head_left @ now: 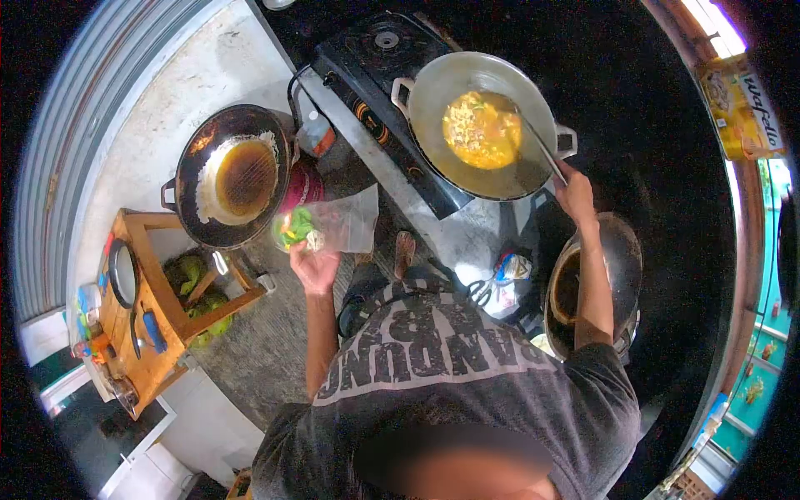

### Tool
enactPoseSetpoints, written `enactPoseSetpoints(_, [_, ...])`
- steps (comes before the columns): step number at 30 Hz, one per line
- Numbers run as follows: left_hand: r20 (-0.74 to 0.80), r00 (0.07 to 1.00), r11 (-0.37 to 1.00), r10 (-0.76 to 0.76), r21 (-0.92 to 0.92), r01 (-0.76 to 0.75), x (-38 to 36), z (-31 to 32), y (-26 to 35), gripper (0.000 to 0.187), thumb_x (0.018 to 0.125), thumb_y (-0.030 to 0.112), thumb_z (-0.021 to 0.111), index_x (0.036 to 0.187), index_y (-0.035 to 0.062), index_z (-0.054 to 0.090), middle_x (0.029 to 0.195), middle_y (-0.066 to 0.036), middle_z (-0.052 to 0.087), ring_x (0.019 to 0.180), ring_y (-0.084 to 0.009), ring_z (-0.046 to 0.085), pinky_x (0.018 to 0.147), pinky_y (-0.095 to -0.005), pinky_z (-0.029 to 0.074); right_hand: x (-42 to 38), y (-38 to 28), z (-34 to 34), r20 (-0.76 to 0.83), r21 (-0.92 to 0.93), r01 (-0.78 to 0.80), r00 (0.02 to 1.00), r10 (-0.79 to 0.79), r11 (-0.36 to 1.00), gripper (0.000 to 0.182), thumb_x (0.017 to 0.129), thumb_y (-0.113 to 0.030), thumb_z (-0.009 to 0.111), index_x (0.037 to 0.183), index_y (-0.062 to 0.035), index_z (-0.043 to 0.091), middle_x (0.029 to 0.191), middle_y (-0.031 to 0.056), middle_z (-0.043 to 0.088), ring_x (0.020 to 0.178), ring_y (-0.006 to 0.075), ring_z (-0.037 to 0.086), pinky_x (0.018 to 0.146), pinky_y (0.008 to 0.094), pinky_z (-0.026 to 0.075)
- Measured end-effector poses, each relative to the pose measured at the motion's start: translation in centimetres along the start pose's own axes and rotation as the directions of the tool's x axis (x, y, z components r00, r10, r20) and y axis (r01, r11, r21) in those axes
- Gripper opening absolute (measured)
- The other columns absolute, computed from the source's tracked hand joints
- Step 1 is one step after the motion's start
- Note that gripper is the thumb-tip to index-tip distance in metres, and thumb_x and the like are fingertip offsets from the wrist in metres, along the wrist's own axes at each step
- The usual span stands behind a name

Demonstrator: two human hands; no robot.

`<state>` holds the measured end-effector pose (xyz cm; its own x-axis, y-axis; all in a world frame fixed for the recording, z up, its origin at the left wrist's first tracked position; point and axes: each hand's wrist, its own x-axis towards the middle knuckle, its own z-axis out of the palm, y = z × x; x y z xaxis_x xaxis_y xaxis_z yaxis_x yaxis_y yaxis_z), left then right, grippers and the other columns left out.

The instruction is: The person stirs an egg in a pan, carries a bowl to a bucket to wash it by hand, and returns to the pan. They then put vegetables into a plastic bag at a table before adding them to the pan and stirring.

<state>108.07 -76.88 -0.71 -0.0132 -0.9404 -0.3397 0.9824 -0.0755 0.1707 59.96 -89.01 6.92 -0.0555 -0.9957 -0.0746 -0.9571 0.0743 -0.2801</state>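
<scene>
My left hand [316, 268] holds a clear plastic bag [342, 222] with green leaves and some pale and orange pieces inside, beside a dark wok [237, 177] with brown liquid. In my right hand [575, 197] is the handle of a metal utensil [542, 148], whose far end reaches into a large pan [475, 75]. Yellow-orange food in broth [482, 129] lies in that pan, which sits on the right part of a black gas stove [375, 92]. The utensil's tip is hidden in the food.
Below my right forearm stands another dark wok [621, 250]. A wooden stand [154, 350] at the left carries a knife [135, 333] and a small pan. The stove's other burner [385, 40] is bare. A yellow box [740, 108] hangs at the upper right.
</scene>
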Motion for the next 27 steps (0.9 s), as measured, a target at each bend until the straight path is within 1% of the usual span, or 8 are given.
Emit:
enactPoseSetpoints(3, [-0.049,0.998,0.999,0.026,0.035,-0.024,0.0,0.0,-0.3,0.037,0.072,0.022,0.059,0.106,0.0072,0.056,0.098,-0.003,0.063,0.091,-0.0198,0.059,0.079,-0.0363,0.048,1.1,-0.5,0.5,-0.032,-0.038,-0.093,0.995,0.092,0.995,0.041,0.076,-0.005,0.058,0.116,-0.0095,0.058,0.098,0.0234,0.061,0.093,0.0379,0.058,0.079,0.0412,0.047])
enactPoseSetpoints(6, [0.011,1.0,0.998,-0.011,0.059,0.01,0.2,0.3,-0.2,0.041,0.072,0.022,0.059,0.11,0.0072,0.055,0.104,-0.005,0.062,0.097,-0.0213,0.057,0.085,-0.0366,0.045,1.4,0.2,1.3,0.006,-0.108,0.036,0.999,-0.035,0.994,0.042,0.075,-0.006,0.058,0.117,-0.0107,0.057,0.096,0.0232,0.061,0.093,0.0375,0.059,0.078,0.0419,0.047])
enactPoseSetpoints(9, [-0.002,0.999,0.998,0.034,-0.048,-0.034,0.6,-0.3,-0.3,0.063,0.069,0.017,0.056,0.129,0.0064,0.04,0.129,-0.016,0.045,0.124,-0.034,0.038,0.108,-0.0506,0.023,0.7,0.3,0.7,-0.003,-0.022,0.112,0.994,-0.113,0.993,0.042,0.076,-0.007,0.057,0.118,-0.0109,0.057,0.097,0.0231,0.061,0.091,0.0385,0.058,0.077,0.043,0.047])
enactPoseSetpoints(12, [-0.029,0.999,0.994,-0.014,-0.108,0.011,0.9,-1.4,-0.3,0.063,0.068,0.018,0.057,0.128,0.0071,0.041,0.129,-0.016,0.045,0.125,-0.0341,0.037,0.108,-0.0526,0.022,0.5,-0.2,0.7,0.004,-0.075,0.014,1.0,-0.014,0.997,0.04,0.078,-0.009,0.056,0.117,-0.0101,0.057,0.095,0.0231,0.061,0.088,0.0394,0.058,0.076,0.044,0.048])
enactPoseSetpoints(16, [0.043,0.998,0.994,-0.047,0.103,0.042,0.8,-0.1,-0.9,0.05,0.076,0.03,0.053,0.121,0.0081,0.05,0.118,-0.009,0.056,0.109,-0.0272,0.051,0.096,-0.0425,0.037,0.9,-1.4,1.9,-0.031,-0.208,0.006,0.999,-0.012,0.978,0.035,0.079,-0.013,0.057,0.114,-0.0117,0.059,0.087,0.0225,0.062,0.085,0.0401,0.059,0.073,0.0459,0.049])
enactPoseSetpoints(17, [0.016,0.999,0.993,-0.044,0.111,0.042,0.7,0.0,-1.0,0.05,0.076,0.03,0.052,0.121,0.008,0.05,0.117,-0.009,0.056,0.109,-0.0275,0.051,0.095,-0.0424,0.037,1.1,0.2,3.3,-0.047,-0.232,0.006,0.999,-0.017,0.973,0.04,0.07,-0.011,0.066,0.109,-0.0133,0.061,0.083,0.0185,0.063,0.079,0.0379,0.061,0.068,0.0446,0.051])
enactPoseSetpoints(24, [-0.103,0.987,0.992,-0.126,-0.015,0.125,0.4,-2.4,-1.8,0.051,0.077,0.033,0.052,0.121,0.0073,0.049,0.118,-0.011,0.055,0.108,-0.0292,0.051,0.093,-0.0448,0.039,-0.5,-2.9,2.9,-0.071,-0.281,-0.004,0.997,-0.017,0.96,0.042,0.076,-0.009,0.053,0.116,-0.0206,0.058,0.093,0.0198,0.061,0.079,0.0377,0.061,0.07,0.0457,0.05])
enactPoseSetpoints(27, [-0.168,0.983,0.997,-0.079,-0.038,0.073,-0.2,0.2,-2.5,0.064,0.069,0.02,0.053,0.129,0.0053,0.038,0.133,-0.017,0.041,0.127,-0.0355,0.034,0.107,-0.0549,0.022,0.7,-1.8,5.6,-0.058,-0.312,-0.008,0.998,-0.011,0.95,0.046,0.075,-0.007,0.051,0.117,-0.023,0.058,0.097,0.019,0.06,0.078,0.0363,0.062,0.068,0.045,0.051])
